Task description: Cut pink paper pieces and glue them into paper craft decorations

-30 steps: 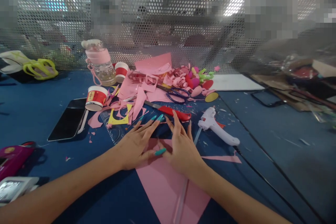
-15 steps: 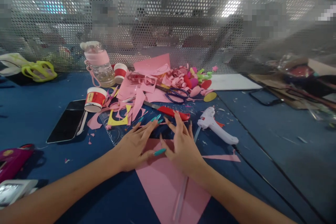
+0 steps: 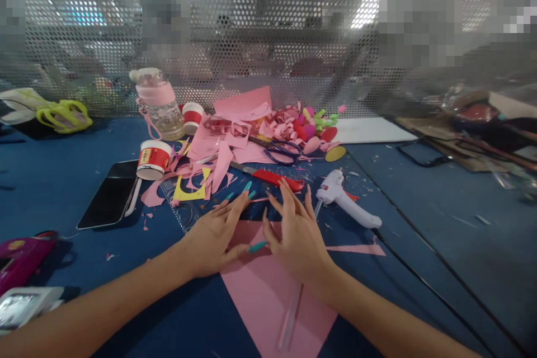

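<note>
A pink sheet of paper [image 3: 251, 291] lies on the blue table, one corner toward me. Over its upper left part is my left hand [image 3: 216, 243], fingers stretched out and turquoise nails showing, holding nothing. My right hand [image 3: 297, 238] is spread over the upper right part, also holding nothing. Between the two hands a gap shows the paper. A clear glue stick [image 3: 289, 313] rests across the sheet and runs beneath my right hand. Beyond my right fingertips is a red utility knife [image 3: 277, 179]. The white glue gun [image 3: 346, 201] lies to the right.
Pink paper scraps [image 3: 222, 162] pile up at the back, with dark-handled scissors [image 3: 283, 151] among them. At left are a phone [image 3: 108, 196], a paper cup [image 3: 153, 159], and a water bottle [image 3: 157, 100]. The glue gun's cord [image 3: 432, 285] crosses the right side. A perforated screen [image 3: 268, 50] stands behind.
My right hand has shifted slightly right, and its fingers are spread wider. My left fingers have moved a little, and the gap between the hands looks slightly larger.
</note>
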`<state>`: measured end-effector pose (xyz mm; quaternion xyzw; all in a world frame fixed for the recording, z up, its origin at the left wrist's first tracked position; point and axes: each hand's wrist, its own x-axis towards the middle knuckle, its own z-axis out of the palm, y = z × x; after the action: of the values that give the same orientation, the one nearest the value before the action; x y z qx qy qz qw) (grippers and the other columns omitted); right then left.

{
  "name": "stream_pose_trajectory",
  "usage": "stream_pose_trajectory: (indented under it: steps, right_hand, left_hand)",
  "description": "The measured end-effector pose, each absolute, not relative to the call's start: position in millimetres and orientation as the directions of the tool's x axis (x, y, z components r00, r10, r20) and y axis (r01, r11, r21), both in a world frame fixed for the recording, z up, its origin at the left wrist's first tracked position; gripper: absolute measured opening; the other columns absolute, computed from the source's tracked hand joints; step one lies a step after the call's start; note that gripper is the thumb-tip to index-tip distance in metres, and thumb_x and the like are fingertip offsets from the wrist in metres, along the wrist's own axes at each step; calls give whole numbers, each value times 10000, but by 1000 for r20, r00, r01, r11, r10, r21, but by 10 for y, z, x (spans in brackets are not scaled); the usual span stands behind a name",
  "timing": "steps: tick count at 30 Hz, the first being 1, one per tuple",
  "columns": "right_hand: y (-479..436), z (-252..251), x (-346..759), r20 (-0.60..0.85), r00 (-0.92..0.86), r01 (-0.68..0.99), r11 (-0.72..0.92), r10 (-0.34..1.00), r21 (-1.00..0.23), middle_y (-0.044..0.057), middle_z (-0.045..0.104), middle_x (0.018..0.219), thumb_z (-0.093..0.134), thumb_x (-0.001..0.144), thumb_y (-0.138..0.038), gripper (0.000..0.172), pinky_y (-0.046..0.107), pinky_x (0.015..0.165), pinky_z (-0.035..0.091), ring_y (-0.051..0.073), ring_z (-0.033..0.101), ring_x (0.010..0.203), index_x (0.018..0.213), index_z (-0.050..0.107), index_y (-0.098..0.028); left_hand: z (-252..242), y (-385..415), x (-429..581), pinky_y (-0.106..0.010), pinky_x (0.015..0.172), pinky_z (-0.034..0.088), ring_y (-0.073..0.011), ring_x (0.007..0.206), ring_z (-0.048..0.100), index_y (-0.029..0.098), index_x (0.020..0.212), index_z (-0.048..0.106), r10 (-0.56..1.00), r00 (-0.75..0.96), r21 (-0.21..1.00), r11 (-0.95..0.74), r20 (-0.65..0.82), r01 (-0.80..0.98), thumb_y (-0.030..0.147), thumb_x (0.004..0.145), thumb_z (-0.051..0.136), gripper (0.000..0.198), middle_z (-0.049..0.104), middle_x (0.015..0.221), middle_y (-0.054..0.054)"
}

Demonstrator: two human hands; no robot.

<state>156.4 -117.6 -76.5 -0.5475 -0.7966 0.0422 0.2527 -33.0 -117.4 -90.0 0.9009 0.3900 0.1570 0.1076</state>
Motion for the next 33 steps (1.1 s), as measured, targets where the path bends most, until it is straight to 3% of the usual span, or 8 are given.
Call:
stream_pose_trajectory:
  steps: [4, 8, 14, 17, 22, 27, 30, 33]
  right_hand:
    - [-1167, -801, 1579, 333, -343, 850, 441, 878, -288, 152, 353, 1401, 427, 778, -217, 829, 577, 1067, 97, 263, 192, 1342, 1402, -102, -76]
    - [-1157, -825, 1574, 247, -373, 840, 438, 894, -319, 164, 393, 1373, 459, 745, -227, 961, 608, 1052, 103, 278, 219, 1329, 1352, -268, -60]
    - [-1175, -793, 1571, 244, -352, 834, 422, 903, -356, 161, 508, 1280, 446, 741, -190, 935, 511, 1065, 241, 253, 361, 1268, 1362, -232, -23]
    - [-1184, -789, 1580, 287, -334, 834, 423, 898, -354, 164, 526, 1262, 432, 767, -191, 904, 509, 1053, 273, 255, 349, 1273, 1368, -223, -30]
    - [-1181, -800, 1589, 359, -315, 814, 444, 879, -373, 174, 330, 1408, 404, 804, -175, 853, 516, 1061, 249, 243, 257, 1318, 1381, -218, -93]
    - [-1171, -808, 1588, 308, -435, 751, 530, 846, -394, 124, 435, 1355, 398, 782, -123, 871, 537, 1064, 228, 212, 240, 1326, 1377, -239, -139]
    - [-1163, -801, 1585, 309, -440, 743, 535, 843, -402, 115, 396, 1384, 409, 771, -117, 869, 536, 1070, 217, 215, 220, 1333, 1395, -194, -160]
    - [-1161, -785, 1594, 361, -338, 740, 483, 869, -468, 121, 264, 1450, 428, 803, -159, 809, 486, 1032, 324, 230, 268, 1316, 1419, -95, -182]
  left_hand:
    - [-867, -1195, -320, -460, 1000, 355, -265, 1277, 349, 164, 1383, -179, 729, 655, 321, -680, 197, 660, 469, 844, 396, 846, 350, 1393, -184]
    - [-837, -1213, -314, -452, 974, 385, -267, 1247, 397, 157, 1392, -150, 732, 646, 361, -675, 216, 644, 443, 838, 430, 852, 434, 1339, -179]
    - [-833, -1226, -342, -439, 938, 424, -253, 1209, 449, 176, 1400, -114, 734, 634, 421, -669, 244, 612, 426, 848, 425, 811, 473, 1311, -160]
    - [-835, -1228, -360, -436, 948, 420, -242, 1205, 455, 200, 1400, -102, 767, 595, 487, -626, 241, 609, 408, 857, 420, 781, 453, 1331, -147]
    - [-820, -1217, -360, -465, 976, 391, -253, 1253, 389, 222, 1396, -119, 816, 536, 576, -551, 218, 604, 402, 850, 445, 806, 368, 1388, -156]
    - [-817, -1206, -347, -494, 987, 370, -269, 1284, 333, 225, 1393, -131, 803, 557, 575, -563, 210, 594, 423, 834, 474, 847, 318, 1412, -173]
    - [-822, -1200, -357, -458, 986, 389, -255, 1251, 395, 210, 1390, 118, 837, 428, 607, -543, 340, 580, 391, 815, 523, 726, 413, 1357, -159]
    - [-837, -1180, -384, -396, 892, 471, -207, 1015, 596, 215, 1179, 449, 879, 67, 711, -424, 471, 561, 311, 802, 561, 404, 649, 1027, -78]
